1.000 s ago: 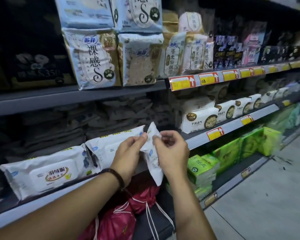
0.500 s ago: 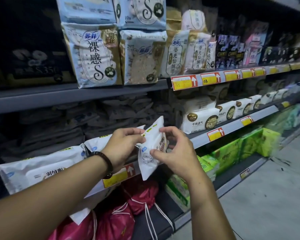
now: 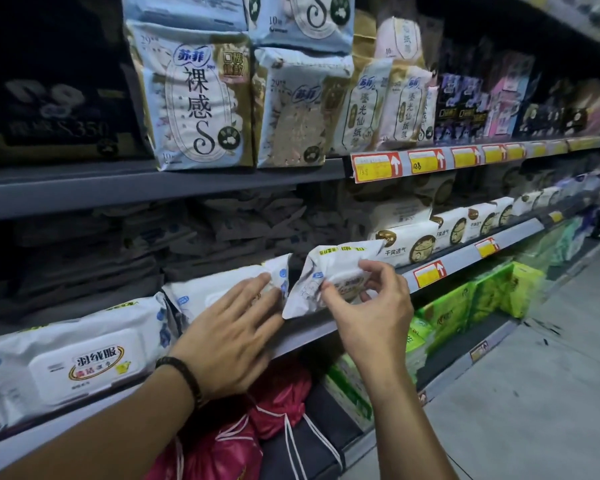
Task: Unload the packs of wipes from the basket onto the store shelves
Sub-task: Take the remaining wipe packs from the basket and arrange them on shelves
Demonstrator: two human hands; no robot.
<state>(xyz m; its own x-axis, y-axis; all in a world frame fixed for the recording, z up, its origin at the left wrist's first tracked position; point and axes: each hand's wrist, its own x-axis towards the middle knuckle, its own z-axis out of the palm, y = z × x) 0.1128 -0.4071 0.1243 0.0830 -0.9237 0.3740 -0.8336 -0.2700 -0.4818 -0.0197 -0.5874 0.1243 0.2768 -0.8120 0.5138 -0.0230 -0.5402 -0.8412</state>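
Step in hand: placing one pack of wipes (image 3: 329, 275) on the middle shelf (image 3: 312, 332). My right hand (image 3: 368, 306) grips this pack by its near face, thumb below and fingers curled on top; the pack is tilted, its lower corner at the shelf's front edge, not yet lying flat. My left hand (image 3: 232, 336) lies open and flat, fingers spread, pressing on the second pack (image 3: 222, 292) already shelved just beside it. A third pack (image 3: 73, 362) lies further left in the same row. The basket is not in view.

Judgement: the held pack sits at the gap between the second pack and the brown-labelled packs (image 3: 409, 245) to the right. The next move calls for levelling it, sliding it back into that gap, then letting go.
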